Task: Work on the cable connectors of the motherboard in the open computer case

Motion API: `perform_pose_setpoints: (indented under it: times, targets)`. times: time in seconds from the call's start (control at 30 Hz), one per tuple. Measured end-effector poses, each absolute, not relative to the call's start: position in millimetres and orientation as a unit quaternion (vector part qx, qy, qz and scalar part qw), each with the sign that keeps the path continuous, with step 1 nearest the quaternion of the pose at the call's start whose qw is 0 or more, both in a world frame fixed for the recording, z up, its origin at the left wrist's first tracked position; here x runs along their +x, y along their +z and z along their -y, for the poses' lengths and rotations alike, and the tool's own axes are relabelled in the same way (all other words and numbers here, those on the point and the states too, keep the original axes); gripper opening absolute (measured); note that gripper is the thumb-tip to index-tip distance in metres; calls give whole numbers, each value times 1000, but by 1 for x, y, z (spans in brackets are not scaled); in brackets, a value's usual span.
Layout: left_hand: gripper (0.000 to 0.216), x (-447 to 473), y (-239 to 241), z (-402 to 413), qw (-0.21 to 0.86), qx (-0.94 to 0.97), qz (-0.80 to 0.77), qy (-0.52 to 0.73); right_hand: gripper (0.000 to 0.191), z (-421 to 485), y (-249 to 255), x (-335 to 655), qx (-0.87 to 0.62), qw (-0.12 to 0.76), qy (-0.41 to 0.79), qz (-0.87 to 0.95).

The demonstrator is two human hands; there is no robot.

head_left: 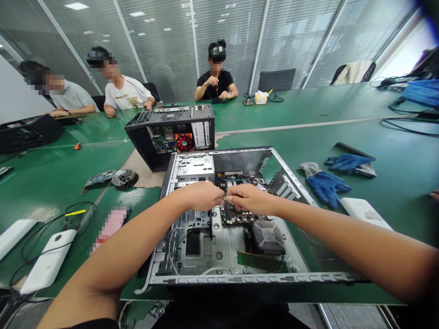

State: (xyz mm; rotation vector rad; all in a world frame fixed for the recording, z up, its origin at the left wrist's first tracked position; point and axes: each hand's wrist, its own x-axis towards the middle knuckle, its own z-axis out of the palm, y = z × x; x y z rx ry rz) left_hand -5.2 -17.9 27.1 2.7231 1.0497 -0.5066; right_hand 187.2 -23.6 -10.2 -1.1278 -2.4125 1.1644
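An open silver computer case (192, 274) lies flat on the green table in front of me, its motherboard (236, 214) and a finned heatsink (267, 235) exposed. My left hand (200, 195) and my right hand (248, 198) meet above the board, fingertips pinched together on a small pale object between them; it is too small to name. Both hands hover just over the board's upper edge, near the drive cage (194, 167).
A second black open case (171, 132) with a red fan stands behind. Blue gloves (327, 185) lie to the right, a loose board and fan (125, 178) to the left, white power banks with cables (48, 262) at the front left. Three people sit at the far side.
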Motion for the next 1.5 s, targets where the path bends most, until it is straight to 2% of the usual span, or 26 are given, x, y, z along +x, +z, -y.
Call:
perform_pose_setpoints:
  times: [0.27, 0.9, 1.3, 1.5]
  targets:
    - [35, -5, 29, 18, 89, 916, -351, -173, 30, 22, -13, 189, -372, 118, 406, 827]
    - [34, -8, 30, 18, 85, 918, -352, -163, 23, 23, -10, 187, -379, 127, 396, 826]
    - [33, -7, 31, 19, 94, 918, -347, -165, 30, 25, -11, 188, -367, 117, 436, 813]
    - [33, -7, 31, 19, 90, 917, -354, -162, 28, 25, -10, 187, -376, 125, 413, 820]
